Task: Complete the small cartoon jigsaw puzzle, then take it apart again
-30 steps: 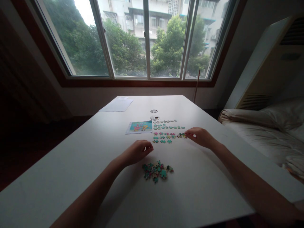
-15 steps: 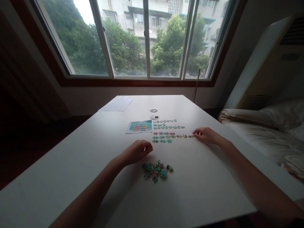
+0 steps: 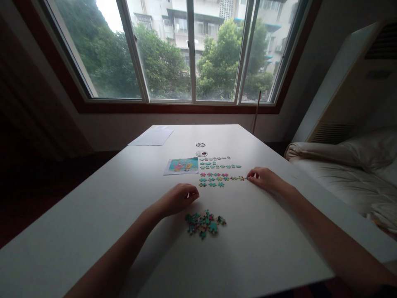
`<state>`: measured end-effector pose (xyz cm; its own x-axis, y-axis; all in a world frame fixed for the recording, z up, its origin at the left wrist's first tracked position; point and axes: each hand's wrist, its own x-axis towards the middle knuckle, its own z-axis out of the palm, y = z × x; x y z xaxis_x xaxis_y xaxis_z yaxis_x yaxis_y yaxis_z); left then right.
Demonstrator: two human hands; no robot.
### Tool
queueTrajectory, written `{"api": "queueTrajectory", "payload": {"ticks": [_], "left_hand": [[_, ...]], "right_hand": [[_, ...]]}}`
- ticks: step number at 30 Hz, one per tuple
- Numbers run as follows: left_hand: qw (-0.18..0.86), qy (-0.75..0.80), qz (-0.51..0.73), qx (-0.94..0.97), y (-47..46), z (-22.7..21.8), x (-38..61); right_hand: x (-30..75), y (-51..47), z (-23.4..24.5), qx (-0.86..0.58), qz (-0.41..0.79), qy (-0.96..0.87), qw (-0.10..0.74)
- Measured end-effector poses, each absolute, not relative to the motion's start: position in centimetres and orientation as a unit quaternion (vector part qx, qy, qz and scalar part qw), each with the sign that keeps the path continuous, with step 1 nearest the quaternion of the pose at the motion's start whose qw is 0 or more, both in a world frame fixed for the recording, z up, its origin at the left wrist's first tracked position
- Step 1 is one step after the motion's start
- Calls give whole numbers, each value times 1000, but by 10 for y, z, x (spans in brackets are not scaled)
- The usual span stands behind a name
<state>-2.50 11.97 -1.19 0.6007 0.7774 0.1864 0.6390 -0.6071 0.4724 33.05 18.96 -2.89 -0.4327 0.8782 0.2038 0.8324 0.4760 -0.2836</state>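
My right hand [image 3: 263, 179] rests on the table at the right end of a row of jigsaw puzzle pieces. Its thumb and fingers close on a puzzle piece [image 3: 247, 178], which they mostly hide. My left hand [image 3: 181, 196] lies with curled fingers below the picture sheet, left of the lowest row, and no piece shows in it. Loose puzzle pieces [image 3: 203, 223], mostly green, form a pile nearest me. Above and between my hands, several rows of puzzle pieces [image 3: 211, 179] are laid out flat, apart from one another.
A colourful cartoon picture sheet [image 3: 182, 165] lies left of the rows on the white table [image 3: 263, 248]. Two round inserts, the nearer a ring [image 3: 201, 153], sit behind it. White paper [image 3: 151, 136] lies at the far left corner. A covered couch [image 3: 341, 165] stands at the right.
My right hand has moved slightly left, towards the neighbouring piece in the row, with its fingers on the end piece. My left hand has stayed nearly still.
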Motion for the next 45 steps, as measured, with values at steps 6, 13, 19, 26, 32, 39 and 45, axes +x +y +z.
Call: {"api": "queueTrajectory", "payload": {"ticks": [6,13,19,26,32,39,45], "left_hand": [[182,408,187,875,120,-12,-27],[173,413,182,875,122,-13,-28],[169,409,174,880,121,-12,-30],[152,417,167,881,121,-10,-34],[133,419,159,884,123,-12,-38],[126,423,149,885,123,-14,-42],[126,429,144,883,122,-13,-42]], "right_hand": [[329,189,-27,-505,73,-844,166],[332,190,-29,-508,70,-843,162],[318,186,-21,-486,59,-850,195],[230,183,-13,-390,43,-905,166],[172,200,-6,-414,22,-905,99],[153,204,-1,-438,24,-897,51],[149,205,2,-443,23,-895,36]]}}
